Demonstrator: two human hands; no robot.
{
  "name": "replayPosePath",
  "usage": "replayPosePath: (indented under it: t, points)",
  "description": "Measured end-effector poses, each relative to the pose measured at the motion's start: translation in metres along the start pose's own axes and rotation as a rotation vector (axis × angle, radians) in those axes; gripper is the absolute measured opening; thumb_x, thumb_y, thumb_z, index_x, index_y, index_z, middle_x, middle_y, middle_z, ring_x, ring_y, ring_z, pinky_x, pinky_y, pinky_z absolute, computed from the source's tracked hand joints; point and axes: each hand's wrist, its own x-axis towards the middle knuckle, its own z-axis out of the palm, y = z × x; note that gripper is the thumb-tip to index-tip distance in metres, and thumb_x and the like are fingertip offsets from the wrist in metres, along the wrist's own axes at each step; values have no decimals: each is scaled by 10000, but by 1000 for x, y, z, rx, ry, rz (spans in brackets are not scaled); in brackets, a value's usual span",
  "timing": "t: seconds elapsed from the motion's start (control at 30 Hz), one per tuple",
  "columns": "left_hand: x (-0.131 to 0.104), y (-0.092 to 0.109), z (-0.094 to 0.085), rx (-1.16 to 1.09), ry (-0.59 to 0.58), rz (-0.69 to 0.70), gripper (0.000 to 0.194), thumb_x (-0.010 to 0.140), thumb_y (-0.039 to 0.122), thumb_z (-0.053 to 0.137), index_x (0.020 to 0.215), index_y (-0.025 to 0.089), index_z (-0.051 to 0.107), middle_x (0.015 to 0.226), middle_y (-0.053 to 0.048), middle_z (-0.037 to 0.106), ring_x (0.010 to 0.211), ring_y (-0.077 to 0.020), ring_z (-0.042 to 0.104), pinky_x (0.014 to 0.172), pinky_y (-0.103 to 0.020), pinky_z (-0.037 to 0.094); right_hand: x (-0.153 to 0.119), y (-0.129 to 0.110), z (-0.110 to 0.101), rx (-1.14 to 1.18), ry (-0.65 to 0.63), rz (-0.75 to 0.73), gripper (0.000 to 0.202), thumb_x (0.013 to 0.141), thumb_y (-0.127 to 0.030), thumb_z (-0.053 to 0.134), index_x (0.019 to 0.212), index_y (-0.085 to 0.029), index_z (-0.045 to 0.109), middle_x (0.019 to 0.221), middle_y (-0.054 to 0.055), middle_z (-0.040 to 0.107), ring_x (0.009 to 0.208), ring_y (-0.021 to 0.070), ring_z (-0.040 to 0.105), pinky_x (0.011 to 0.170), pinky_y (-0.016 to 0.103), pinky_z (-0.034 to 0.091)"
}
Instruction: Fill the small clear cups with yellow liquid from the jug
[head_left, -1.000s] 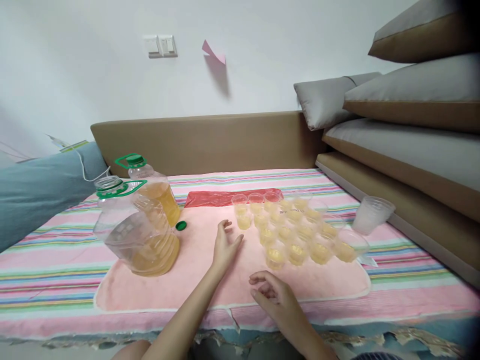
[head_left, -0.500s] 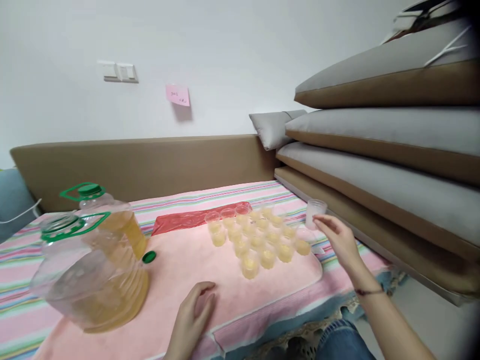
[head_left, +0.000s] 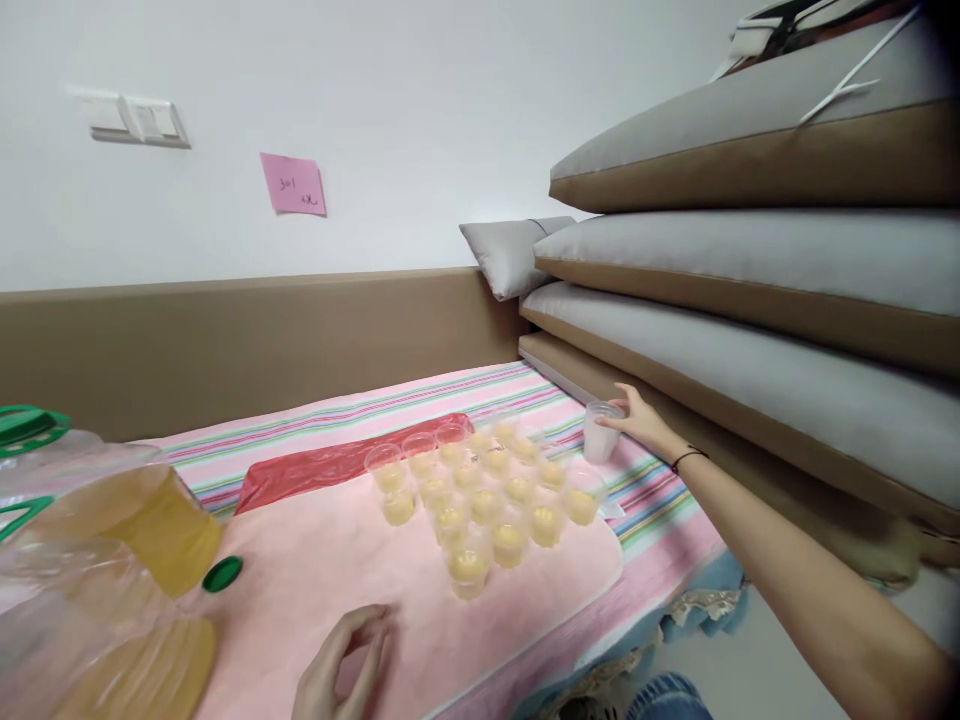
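At the right, a whitish stack of clear plastic cups (head_left: 598,443) stands upright on the striped cloth. My right hand (head_left: 643,420) has its thumb and a finger at the rim, pinching it, while another finger sticks up. My left hand (head_left: 343,655) hovers low over the pink mat (head_left: 307,565), holding nothing, its fingers curved and apart from the thumb. Between the hands, several clear cups of yellow liquid (head_left: 484,505) stand close together in rows. Some cups overlap, which hides parts of the back rows.
Large clear jugs of yellow liquid (head_left: 161,525) stand at the left, cut by the frame edge. A green cap (head_left: 223,574) lies beside them. A red plastic bag (head_left: 307,465) lies behind the cups. Stacked cushions (head_left: 720,250) rise at the right.
My right hand has reached the cup stack and taken its rim. The view has turned right, so the jugs sit farther left. My left hand stays curved and holds nothing.
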Motion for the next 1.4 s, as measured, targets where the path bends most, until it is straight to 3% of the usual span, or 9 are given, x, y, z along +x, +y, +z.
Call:
replayPosePath:
  t: [0.13, 0.27, 0.33, 0.43, 0.63, 0.87, 1.07, 1.23, 1.4]
  points:
    - [5, -8, 4, 5, -24, -4, 330, 807, 494, 609, 1021, 251, 679, 1092, -41, 730, 991, -222, 699, 860, -285, 569, 0, 2, 0, -42, -5, -18, 579, 891, -383, 636, 1391, -192, 416, 1215, 95, 614, 1079, 248, 619, 932, 491, 499]
    - [5, -2, 7, -6, 6, -11, 341, 787, 508, 629, 1003, 249, 685, 1082, -40, 735, 972, -228, 703, 844, -286, 574, -1, -2, -4, -81, 6, -49, 970, 721, -416, 774, 1486, -161, 234, 1210, 132, 630, 1149, 285, 591, 967, 454, 478]
    - [4, 4, 8, -22, 56, -15, 354, 772, 531, 635, 973, 245, 692, 1049, -40, 743, 946, -233, 708, 833, -294, 577, -2, -4, -6, -106, -5, -67, 1057, 664, -443, 792, 1497, -161, 206, 1191, 133, 647, 1141, 296, 599, 963, 435, 477]
    - [4, 11, 9, -45, 130, -22, 373, 771, 559, 621, 948, 238, 694, 1004, -40, 750, 898, -233, 714, 810, -301, 581, -4, -7, -9, -151, -19, -78, 1066, 652, -495, 770, 1499, -163, 215, 1144, 130, 668, 1080, 312, 630, 929, 444, 487]
    - [7, 2, 4, 47, 14, 23, 342, 796, 504, 614, 995, 234, 680, 1002, -48, 751, 886, -222, 721, 780, -291, 588, -4, -13, -15, -197, -32, -66, 1045, 670, -487, 745, 1499, -128, 221, 1111, 146, 675, 1023, 307, 655, 872, 413, 511]
    - [6, -4, 6, 66, 1, 32, 325, 835, 489, 577, 1031, 238, 643, 1033, -44, 737, 913, -203, 710, 803, -282, 575, -4, -23, -21, -210, -30, -62, 1019, 685, -475, 742, 1498, -145, 223, 1180, 150, 664, 1077, 305, 636, 885, 403, 510]
    - [6, -4, 9, 66, -29, 32, 319, 857, 479, 552, 1049, 235, 627, 1053, -50, 729, 938, -207, 702, 836, -302, 564, -1, -26, -24, -247, -55, -48, 1043, 652, -471, 761, 1493, -164, 227, 1100, 130, 684, 1007, 306, 660, 863, 418, 518]
    - [7, -2, 8, 62, -38, 38, 319, 865, 469, 539, 1054, 226, 623, 1039, -58, 731, 929, -211, 703, 836, -316, 565, 5, -29, -28, -242, -102, -48, 1017, 650, -486, 754, 1472, -149, 258, 1176, 155, 649, 1001, 290, 668, 830, 378, 541]
    - [7, 2, 8, 81, -32, 67, 307, 865, 450, 538, 1048, 222, 632, 991, -60, 739, 905, -219, 707, 814, -328, 572, 9, -44, -36, -257, -104, -60, 1018, 642, -496, 754, 1471, -147, 278, 1200, 161, 634, 1026, 307, 657, 883, 406, 525]
